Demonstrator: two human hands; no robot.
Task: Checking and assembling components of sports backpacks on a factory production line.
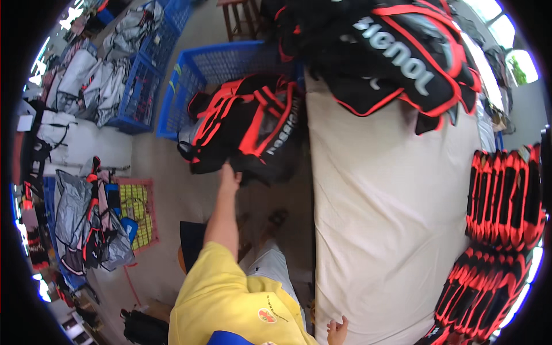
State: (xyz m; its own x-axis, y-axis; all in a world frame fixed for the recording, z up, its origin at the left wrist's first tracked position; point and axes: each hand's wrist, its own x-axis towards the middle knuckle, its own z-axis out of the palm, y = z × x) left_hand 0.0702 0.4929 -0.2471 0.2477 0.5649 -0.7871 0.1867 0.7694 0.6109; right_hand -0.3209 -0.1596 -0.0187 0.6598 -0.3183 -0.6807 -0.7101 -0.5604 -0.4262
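Note:
My left arm reaches forward, and my left hand (230,174) is closed on the near edge of a black bag (233,123) with orange-red trim and pale lettering. The bag lies over the near side of a blue plastic crate (168,109) and hides much of its inside. Part of my left hand's grip is hidden by the fabric. Low in the view, my right hand (337,332) is beside the cloth-covered table (391,218), fingers apart and holding nothing.
More black and orange-red bags (402,54) are heaped on the table's far end. Stacks of similar pieces (503,198) stand along the right. Blue crates (137,86) with grey fabric pieces stand at the far left, a red crate (138,213) nearer. A wooden stool (238,20) is at the back.

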